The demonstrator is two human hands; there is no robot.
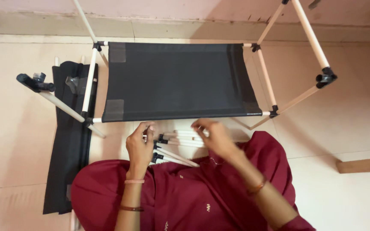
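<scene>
Head view: the left hand (139,147) reaches forward over the maroon lap, fingers (147,127) loosely curled and narrow, tips touching the near ends of a bundle of white rods (180,139) with black connectors lying on the floor (13,141); whether it grips one I cannot tell. The right hand (214,137) comes in from the right, wrist bent, fingers bent down onto the same rods, blurred, so their hold is unclear. The rods lie just in front of the knees, beside the near edge of a black fabric shelf (178,81) stretched in a rod frame (90,81). A folded black fabric panel (67,145) lies on the floor to the left.
</scene>
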